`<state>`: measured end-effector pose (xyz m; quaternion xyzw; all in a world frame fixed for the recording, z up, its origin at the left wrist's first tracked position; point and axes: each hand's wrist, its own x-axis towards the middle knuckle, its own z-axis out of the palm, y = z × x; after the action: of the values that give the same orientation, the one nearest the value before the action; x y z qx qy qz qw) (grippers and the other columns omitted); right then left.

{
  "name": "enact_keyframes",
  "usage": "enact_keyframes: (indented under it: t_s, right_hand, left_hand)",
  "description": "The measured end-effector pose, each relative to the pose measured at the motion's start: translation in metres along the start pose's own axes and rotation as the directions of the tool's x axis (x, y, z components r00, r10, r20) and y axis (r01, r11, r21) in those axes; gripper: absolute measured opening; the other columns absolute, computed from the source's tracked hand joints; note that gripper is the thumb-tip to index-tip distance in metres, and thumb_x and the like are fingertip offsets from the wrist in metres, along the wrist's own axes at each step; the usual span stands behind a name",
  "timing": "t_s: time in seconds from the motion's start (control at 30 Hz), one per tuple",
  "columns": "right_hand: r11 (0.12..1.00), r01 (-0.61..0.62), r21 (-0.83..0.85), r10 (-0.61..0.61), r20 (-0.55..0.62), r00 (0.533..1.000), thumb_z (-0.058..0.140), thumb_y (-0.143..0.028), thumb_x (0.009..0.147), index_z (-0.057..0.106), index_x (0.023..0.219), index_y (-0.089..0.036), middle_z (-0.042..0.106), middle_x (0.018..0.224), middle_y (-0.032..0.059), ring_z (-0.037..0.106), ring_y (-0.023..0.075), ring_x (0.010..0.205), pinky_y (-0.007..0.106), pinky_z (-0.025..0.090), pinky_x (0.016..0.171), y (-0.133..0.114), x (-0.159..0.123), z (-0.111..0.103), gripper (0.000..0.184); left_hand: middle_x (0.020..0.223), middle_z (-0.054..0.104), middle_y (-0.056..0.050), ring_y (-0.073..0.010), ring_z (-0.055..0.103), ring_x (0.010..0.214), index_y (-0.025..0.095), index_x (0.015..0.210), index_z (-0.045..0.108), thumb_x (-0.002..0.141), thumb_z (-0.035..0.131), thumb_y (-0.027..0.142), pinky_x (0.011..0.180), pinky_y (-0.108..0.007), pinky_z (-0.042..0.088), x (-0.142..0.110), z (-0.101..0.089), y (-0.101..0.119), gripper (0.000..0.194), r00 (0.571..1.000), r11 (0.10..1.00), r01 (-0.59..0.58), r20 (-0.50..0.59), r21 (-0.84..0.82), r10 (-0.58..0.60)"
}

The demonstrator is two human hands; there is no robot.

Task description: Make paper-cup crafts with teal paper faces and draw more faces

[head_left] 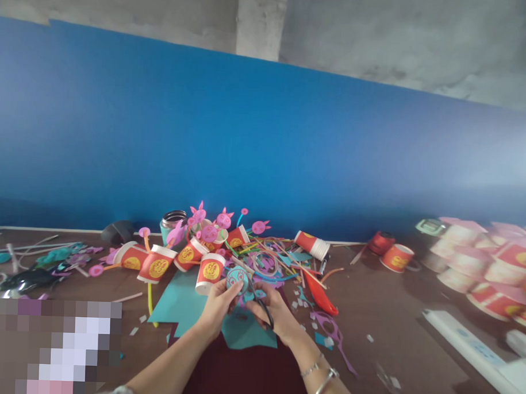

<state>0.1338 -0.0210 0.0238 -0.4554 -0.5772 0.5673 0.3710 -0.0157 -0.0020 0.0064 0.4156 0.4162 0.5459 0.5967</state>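
Observation:
Pinched in my left hand [220, 302] is a round teal paper cutout [237, 280] with a face drawn on it in red. My right hand [274, 312] grips a pair of scissors [261, 300] with dark handles, its blades close to the cutout's right edge. A teal paper sheet [179, 297] lies under and left of my hands. Just behind my left hand stands a red and white paper cup [211, 273] with a yellow emblem. Small teal and purple scraps lie around my fingers, partly hidden.
Several decorated cups with pink animal faces [224, 218] crowd the back, beside a steel-rimmed flask [173, 220]. Colourful pipe cleaners [265, 249] are heaped behind my hands. A red spoon-like object [320, 294], purple paper offcuts [329, 331] and a blurred cup stack [480, 262] lie rightward. A blue partition [265, 145] closes the back.

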Motion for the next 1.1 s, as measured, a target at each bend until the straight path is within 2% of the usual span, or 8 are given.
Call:
enact_keyframes:
  t_s: [0.17,0.37,0.5,0.77,1.1]
  right_hand:
    - [1.000,0.007,0.005,-0.007,0.005,1.000,0.066,-0.042,0.070,0.043,0.096,-0.019,0.041,0.039,-0.0142,0.032,0.0054,0.033,0.017,0.026,0.034,0.0006,-0.0003,-0.0007,0.042]
    - [0.999,0.001,0.045,-0.001,0.010,1.000,0.068,-0.041,0.069,0.044,0.098,-0.018,0.049,0.043,-0.0110,0.040,0.0070,0.036,0.018,0.033,0.037,0.0033,0.0006,0.0004,0.044]
    - [0.998,0.020,0.060,-0.020,0.000,1.000,0.068,-0.039,0.070,0.045,0.100,-0.017,0.049,0.044,-0.0105,0.040,0.0066,0.037,0.018,0.033,0.038,0.0068,0.0024,0.0003,0.044]
    - [0.999,0.021,0.042,-0.021,0.010,1.000,0.067,-0.038,0.072,0.046,0.100,-0.018,0.045,0.043,-0.0121,0.034,0.0054,0.035,0.017,0.028,0.035,0.0068,0.0018,-0.0024,0.041]
    - [1.000,-0.006,0.014,0.006,0.003,1.000,0.068,-0.042,0.069,0.044,0.096,-0.018,0.042,0.039,-0.0137,0.032,0.0055,0.033,0.017,0.027,0.033,0.0041,0.0014,-0.0006,0.043]
  left_hand:
    - [0.038,0.036,0.009,-0.0021,0.025,0.034,0.016,0.057,0.049,0.062,0.071,0.054,0.035,-0.017,0.017,-0.0007,0.0004,0.0016,0.044,0.999,1.000,-0.001,-0.039,-0.024,0.000]
    - [0.047,0.057,0.000,-0.0047,0.039,0.035,0.013,0.061,0.058,0.062,0.069,0.057,0.035,-0.018,0.023,-0.0036,0.0034,0.0051,0.046,1.000,1.000,0.007,-0.003,0.015,-0.007]
    - [0.042,0.053,0.002,-0.0050,0.041,0.035,0.013,0.057,0.057,0.061,0.070,0.057,0.036,-0.018,0.024,-0.0046,0.0044,0.0061,0.046,0.999,1.000,0.012,0.038,0.020,-0.012]
    - [0.043,0.054,0.002,-0.0047,0.040,0.034,0.014,0.059,0.056,0.057,0.072,0.058,0.035,-0.017,0.025,-0.0018,0.0037,0.0038,0.047,0.999,0.999,0.036,0.004,-0.001,-0.036]
    - [0.042,0.048,0.005,-0.0040,0.037,0.036,0.014,0.064,0.057,0.061,0.071,0.055,0.036,-0.017,0.025,-0.0022,0.0027,0.0024,0.043,1.000,1.000,0.008,-0.023,-0.006,-0.008]
